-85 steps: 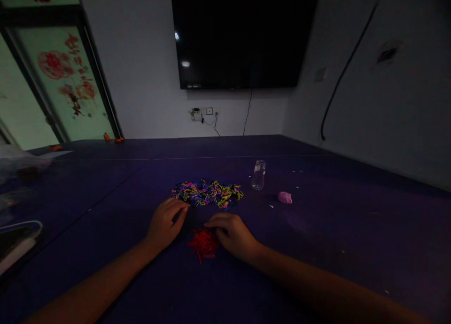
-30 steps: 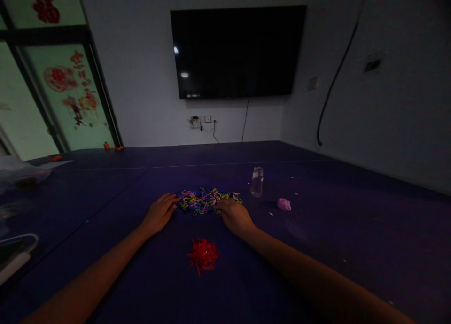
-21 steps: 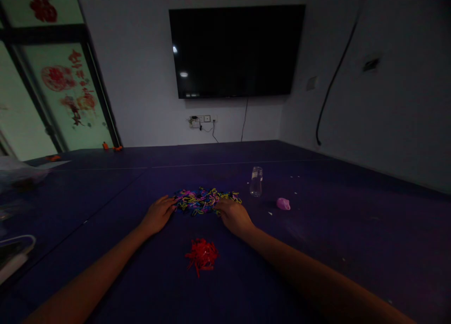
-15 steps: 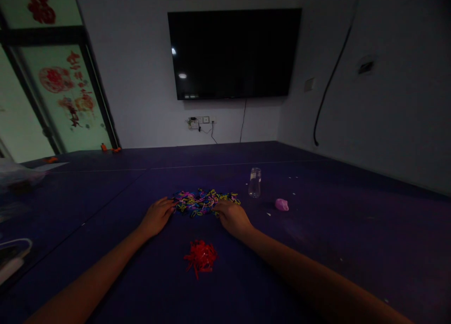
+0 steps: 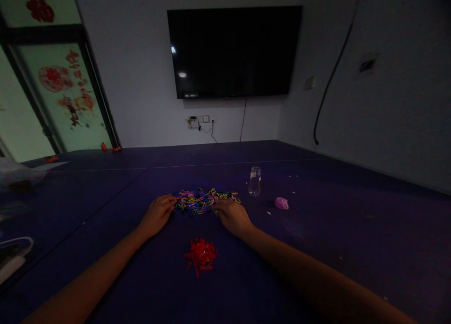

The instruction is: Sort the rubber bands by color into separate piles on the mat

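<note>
A spread pile of small multicoloured loops (image 5: 197, 201) lies on the dark blue table (image 5: 141, 277). My left hand (image 5: 158, 213) rests at the pile's left edge, its fingers bent and close together, fingertips at the loops. At the right edge, my right hand (image 5: 232, 215) touches the loops with curled fingers; whether it pinches any is hidden. Nearer to me, between my forearms, is a heap of red strips (image 5: 201, 256). Beyond my right hand a clear glass bottle (image 5: 254, 182) stands upright without a lid, and a pink object (image 5: 281, 203) lies to its right.
White scraps (image 5: 268, 213) dot the table on the right. At the left edge are a plastic bag (image 5: 17, 173) and a white object with a cable (image 5: 14, 267). Small orange items (image 5: 104, 146) lie at the far left. A television (image 5: 236, 54) hangs on the wall.
</note>
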Action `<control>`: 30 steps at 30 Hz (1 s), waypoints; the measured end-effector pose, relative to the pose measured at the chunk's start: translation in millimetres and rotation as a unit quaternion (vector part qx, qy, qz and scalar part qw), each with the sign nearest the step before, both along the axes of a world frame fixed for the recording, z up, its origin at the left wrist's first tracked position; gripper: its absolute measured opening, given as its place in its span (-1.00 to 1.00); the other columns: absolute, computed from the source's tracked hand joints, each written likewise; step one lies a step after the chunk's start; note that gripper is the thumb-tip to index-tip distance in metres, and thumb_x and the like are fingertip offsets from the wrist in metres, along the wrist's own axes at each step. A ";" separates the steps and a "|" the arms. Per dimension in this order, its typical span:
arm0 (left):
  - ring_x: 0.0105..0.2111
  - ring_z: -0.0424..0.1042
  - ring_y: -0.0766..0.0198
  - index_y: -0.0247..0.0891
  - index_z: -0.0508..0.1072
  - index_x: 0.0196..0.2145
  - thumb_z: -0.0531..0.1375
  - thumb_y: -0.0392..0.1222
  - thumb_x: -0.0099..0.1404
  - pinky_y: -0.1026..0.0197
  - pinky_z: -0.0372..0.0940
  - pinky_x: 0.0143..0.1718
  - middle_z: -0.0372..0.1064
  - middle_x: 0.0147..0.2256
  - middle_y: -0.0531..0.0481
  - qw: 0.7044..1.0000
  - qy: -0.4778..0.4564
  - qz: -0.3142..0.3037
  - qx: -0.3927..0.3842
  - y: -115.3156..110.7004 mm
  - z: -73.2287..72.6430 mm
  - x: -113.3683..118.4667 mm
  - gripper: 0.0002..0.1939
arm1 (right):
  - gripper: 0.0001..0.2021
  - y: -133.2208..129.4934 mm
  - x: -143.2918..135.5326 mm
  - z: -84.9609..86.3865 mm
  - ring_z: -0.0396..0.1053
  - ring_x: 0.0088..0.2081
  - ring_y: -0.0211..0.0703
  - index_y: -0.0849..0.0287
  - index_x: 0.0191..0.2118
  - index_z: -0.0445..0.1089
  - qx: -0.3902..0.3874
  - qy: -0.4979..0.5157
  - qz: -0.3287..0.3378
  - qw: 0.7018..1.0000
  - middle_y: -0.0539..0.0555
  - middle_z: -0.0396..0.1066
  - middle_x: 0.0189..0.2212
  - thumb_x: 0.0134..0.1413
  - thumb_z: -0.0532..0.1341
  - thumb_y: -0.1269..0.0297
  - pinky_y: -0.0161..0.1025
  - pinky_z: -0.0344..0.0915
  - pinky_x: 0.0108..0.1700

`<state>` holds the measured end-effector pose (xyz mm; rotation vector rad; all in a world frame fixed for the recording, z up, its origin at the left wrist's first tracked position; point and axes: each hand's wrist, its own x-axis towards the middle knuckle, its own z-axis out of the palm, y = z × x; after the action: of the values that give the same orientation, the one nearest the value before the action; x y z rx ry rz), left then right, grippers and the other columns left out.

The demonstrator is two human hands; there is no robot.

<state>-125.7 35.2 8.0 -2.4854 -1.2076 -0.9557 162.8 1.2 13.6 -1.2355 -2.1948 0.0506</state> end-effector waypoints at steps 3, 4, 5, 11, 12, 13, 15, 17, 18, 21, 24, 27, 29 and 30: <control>-0.25 0.47 0.18 -0.22 0.53 -0.27 0.06 -0.23 0.30 0.04 0.39 -0.17 0.50 -0.28 -0.09 0.991 -0.109 -0.034 0.063 -23.3 7.3 16.0 -0.77 | -0.64 1.4 2.2 -0.3 0.39 -0.09 -0.18 0.10 -0.16 0.49 -0.007 0.036 -0.040 0.999 0.04 0.48 -0.14 0.01 0.07 0.55 -0.31 0.26 -0.06; -0.27 0.47 0.20 -0.22 0.52 -0.29 0.09 -0.22 0.29 0.07 0.39 -0.18 0.50 -0.29 -0.07 0.986 -0.140 -0.040 0.079 -33.3 9.0 24.1 -0.81 | -0.65 2.5 3.4 -0.8 0.40 -0.10 -0.17 0.09 -0.16 0.49 -0.009 0.052 -0.057 0.997 0.04 0.48 -0.14 0.02 0.07 0.54 -0.30 0.26 -0.07; -0.30 0.47 0.22 -0.20 0.52 -0.30 0.12 -0.23 0.28 0.09 0.39 -0.20 0.50 -0.32 -0.05 0.981 -0.160 -0.054 0.091 -43.5 10.4 33.3 -0.84 | -0.66 3.7 4.6 -1.2 0.41 -0.12 -0.17 0.09 -0.17 0.49 -0.009 0.067 -0.073 0.995 0.04 0.49 -0.15 0.03 0.06 0.52 -0.30 0.27 -0.08; -0.42 0.45 0.27 -0.21 0.52 -0.33 0.16 -0.32 0.25 0.18 0.34 -0.36 0.50 -0.45 -0.01 0.969 -0.103 -0.219 0.047 -85.6 13.2 78.4 -0.87 | -0.70 9.3 9.5 -3.1 0.44 -0.19 -0.15 0.10 -0.22 0.51 -0.022 0.148 -0.127 0.980 0.05 0.51 -0.21 0.05 0.06 0.47 -0.29 0.30 -0.14; -0.42 0.45 0.26 -0.23 0.51 -0.30 0.15 -0.34 0.25 0.18 0.33 -0.37 0.50 -0.45 -0.02 0.967 -0.091 -0.236 0.040 -88.2 13.5 80.8 -0.86 | -0.70 9.8 9.7 -3.6 0.45 -0.19 -0.15 0.10 -0.23 0.51 -0.026 0.159 -0.129 0.978 0.05 0.51 -0.22 0.05 0.06 0.47 -0.29 0.30 -0.15; -0.42 0.44 0.25 -0.24 0.51 -0.29 0.15 -0.35 0.25 0.17 0.32 -0.37 0.50 -0.45 -0.03 0.964 -0.083 -0.250 0.033 -90.1 13.8 81.8 -0.86 | -0.70 10.4 9.9 -4.3 0.45 -0.19 -0.14 0.10 -0.24 0.51 -0.028 0.171 -0.130 0.976 0.05 0.51 -0.22 0.05 0.06 0.46 -0.28 0.31 -0.14; -0.43 0.44 0.24 -0.25 0.50 -0.27 0.14 -0.35 0.25 0.16 0.31 -0.37 0.50 -0.45 -0.04 0.961 -0.082 -0.264 0.019 -92.9 14.4 81.5 -0.85 | -0.70 12.5 10.6 -6.8 0.45 -0.18 -0.14 0.11 -0.21 0.50 -0.028 0.204 -0.130 0.970 0.05 0.51 -0.22 0.03 0.06 0.46 -0.27 0.31 -0.12; -0.44 0.42 0.24 -0.25 0.50 -0.26 0.14 -0.34 0.26 0.15 0.30 -0.38 0.49 -0.46 -0.04 0.958 -0.097 -0.268 0.004 -95.3 15.2 80.7 -0.85 | -0.66 16.5 12.4 -10.9 0.45 -0.18 -0.15 0.14 -0.14 0.47 -0.023 0.251 -0.125 0.960 0.06 0.51 -0.22 0.02 0.05 0.48 -0.25 0.32 -0.11; -0.44 0.42 0.23 -0.24 0.50 -0.25 0.14 -0.33 0.26 0.14 0.30 -0.38 0.49 -0.46 -0.04 0.958 -0.105 -0.267 -0.005 -96.5 15.5 80.5 -0.84 | -0.63 19.3 13.5 -13.5 0.45 -0.19 -0.16 0.15 -0.10 0.44 -0.021 0.276 -0.121 0.953 0.07 0.51 -0.23 0.00 0.04 0.49 -0.25 0.33 -0.11; -0.43 0.42 0.22 -0.22 0.51 -0.24 0.13 -0.30 0.27 0.12 0.30 -0.37 0.49 -0.46 -0.05 0.957 -0.115 -0.263 -0.030 -98.9 16.0 80.3 -0.83 | -0.58 29.0 17.2 -21.8 0.46 -0.24 -0.18 0.20 -0.05 0.39 -0.017 0.341 -0.115 0.933 0.08 0.51 -0.27 -0.04 0.00 0.53 -0.22 0.35 -0.13; -0.44 0.41 0.22 -0.23 0.52 -0.26 0.12 -0.27 0.28 0.12 0.31 -0.37 0.48 -0.47 -0.06 0.961 -0.116 -0.248 -0.033 -98.1 15.1 78.7 -0.83 | -0.58 36.8 19.4 -28.3 0.46 -0.33 -0.18 0.23 -0.08 0.39 -0.030 0.381 -0.115 0.917 0.09 0.50 -0.32 -0.06 -0.02 0.52 -0.22 0.38 -0.21; -0.44 0.40 0.23 -0.24 0.52 -0.26 0.11 -0.26 0.29 0.14 0.31 -0.37 0.46 -0.47 -0.06 0.968 -0.117 -0.221 -0.015 -94.9 12.3 75.4 -0.82 | -0.59 39.8 19.8 -31.1 0.45 -0.38 -0.18 0.24 -0.08 0.37 -0.037 0.410 -0.110 0.905 0.09 0.49 -0.34 -0.08 -0.01 0.48 -0.26 0.38 -0.33; -0.44 0.39 0.24 -0.25 0.51 -0.23 0.10 -0.27 0.30 0.16 0.31 -0.38 0.45 -0.47 -0.06 0.972 -0.112 -0.209 0.008 -92.6 10.1 73.7 -0.81 | -0.59 39.6 19.8 -31.2 0.44 -0.40 -0.19 0.26 -0.08 0.37 -0.038 0.422 -0.108 0.899 0.10 0.49 -0.34 -0.09 -0.01 0.46 -0.29 0.36 -0.39; -0.44 0.39 0.25 -0.25 0.50 -0.20 0.09 -0.28 0.30 0.16 0.31 -0.38 0.45 -0.46 -0.06 0.973 -0.106 -0.206 0.019 -91.7 9.1 73.1 -0.80 | -0.59 39.2 19.8 -30.9 0.43 -0.42 -0.19 0.27 -0.08 0.37 -0.040 0.425 -0.109 0.898 0.11 0.49 -0.34 -0.09 -0.01 0.45 -0.30 0.34 -0.42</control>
<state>-52.6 -56.5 17.2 -2.7143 -0.7201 -1.3588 182.5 40.4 -17.3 -1.1844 -1.2984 0.4971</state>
